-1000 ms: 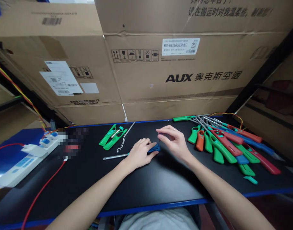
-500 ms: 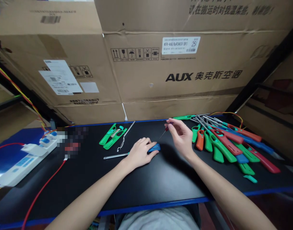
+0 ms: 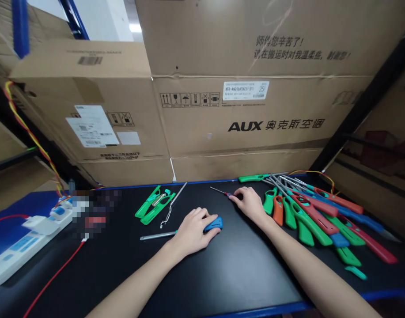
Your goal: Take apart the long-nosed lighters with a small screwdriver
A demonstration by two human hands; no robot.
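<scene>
My left hand [image 3: 194, 230] is closed round a blue long-nosed lighter [image 3: 216, 224] lying on the black table. Its metal tube [image 3: 157, 236] sticks out to the left from under the hand, and my palm hides its middle. Toward the back of the table, my right hand [image 3: 250, 203] pinches the dark red handle of a thin screwdriver [image 3: 218, 191], whose shaft points left. Left of the hands lie two green lighter shell halves [image 3: 158, 207] with small parts, beside a loose metal tube [image 3: 178, 194] with white wires.
Several green, red, orange and blue lighters [image 3: 316, 212] are heaped on the right, with a small green piece [image 3: 356, 272] in front. A white power strip [image 3: 21, 251] with a red cable [image 3: 56, 276] stands on the left. Large cardboard boxes [image 3: 195, 137] wall off the back.
My right hand has moved away from the blue lighter and down toward the table. The screwdriver has swung from pointing down at the lighter to lying nearly flat. My left hand keeps its hold.
</scene>
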